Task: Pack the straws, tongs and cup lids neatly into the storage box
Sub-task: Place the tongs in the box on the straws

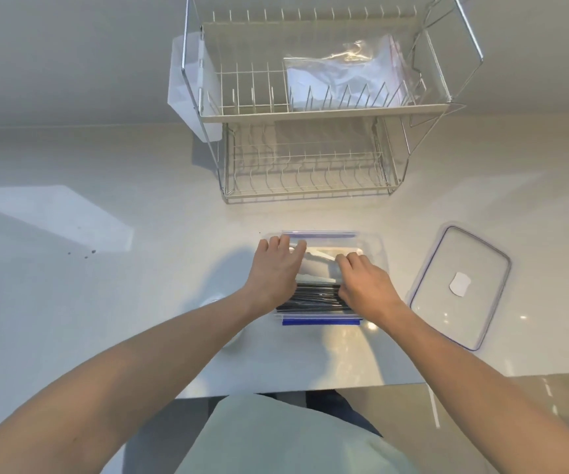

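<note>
Storage box [380,249]: we see a clear rectangular box on the white counter [105,302], straight ahead of us, its long axis running left to right; every place below is given from it.
Straws [314,297]: a dark bundle inside a zip bag lies in the near half of the box, its length along the box's long axis, between our two wrists.
Zip bags: a blue seal strip [320,322] shows at the box's near edge and another [319,233] at its far edge; pale contents fill the far half, and we cannot tell whether these are lids or tongs.
Key relation: the bagged goods sit directly under both hands, neither hand clearly nearer, so we judge that any pressing or tucking goes straight down, spread along the long axis.
Left hand [274,268]: over the box's left end, fingers loosely spread and flat, resting on the bag, palm down, gripping nothing that we can see.
Right hand [361,278]: over the box's right half, fingers curled down onto the bag; whether it pinches the plastic we cannot tell.
Lid [460,285]: lies flat just right of the box, apart from it.
Dish rack [310,107]: stands beyond the box, another clear bag [351,73] on its upper tier.
Stage: we judge packing well along, the lid not yet on.
</note>
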Demonstrator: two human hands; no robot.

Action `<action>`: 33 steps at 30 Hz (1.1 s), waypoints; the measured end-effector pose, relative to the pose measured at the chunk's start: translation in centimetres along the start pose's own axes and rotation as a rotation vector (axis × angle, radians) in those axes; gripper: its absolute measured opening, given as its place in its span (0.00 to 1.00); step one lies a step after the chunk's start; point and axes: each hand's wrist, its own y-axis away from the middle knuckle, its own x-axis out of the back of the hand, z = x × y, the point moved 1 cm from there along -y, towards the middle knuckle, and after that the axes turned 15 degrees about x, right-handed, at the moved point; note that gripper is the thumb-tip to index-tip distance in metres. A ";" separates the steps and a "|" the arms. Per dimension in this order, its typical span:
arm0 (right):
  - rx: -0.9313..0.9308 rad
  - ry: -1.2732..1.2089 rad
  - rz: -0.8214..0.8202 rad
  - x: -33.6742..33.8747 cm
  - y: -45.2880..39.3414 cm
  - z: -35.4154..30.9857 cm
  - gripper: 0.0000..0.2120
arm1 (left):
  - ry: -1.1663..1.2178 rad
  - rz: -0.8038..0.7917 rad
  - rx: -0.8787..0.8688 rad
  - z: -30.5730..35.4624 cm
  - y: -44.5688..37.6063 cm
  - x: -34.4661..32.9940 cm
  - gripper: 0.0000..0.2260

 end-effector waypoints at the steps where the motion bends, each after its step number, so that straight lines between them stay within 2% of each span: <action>1: -0.002 -0.010 -0.005 -0.1 -0.3 0.2 0.24 | -0.013 -0.016 0.028 0.3 -0.2 -0.1 0.31; 7: 0.028 -0.008 -0.044 -0.7 -1.9 1.2 0.22 | -0.032 -0.117 0.167 1.5 -0.5 -1.2 0.32; 12: 0.026 -0.038 -0.052 -1.0 -2.6 1.5 0.21 | -0.008 -0.151 0.158 1.4 -0.8 -1.8 0.33; 16: 0.041 -0.067 -0.120 -0.5 -2.9 1.8 0.20 | 0.001 -0.175 0.134 1.3 -0.9 -1.9 0.36; 23: 0.090 -0.125 -0.207 0.4 -2.5 2.6 0.27 | -0.073 -0.226 0.100 1.2 -0.7 -1.1 0.42; 29: 0.097 -0.090 -0.211 0.6 -2.6 2.5 0.26 | -0.056 -0.231 0.113 1.5 -0.7 -0.3 0.33; 33: 0.085 -0.061 -0.193 0.4 -2.5 2.3 0.26 | -0.087 -0.186 0.093 1.5 -0.3 -0.6 0.32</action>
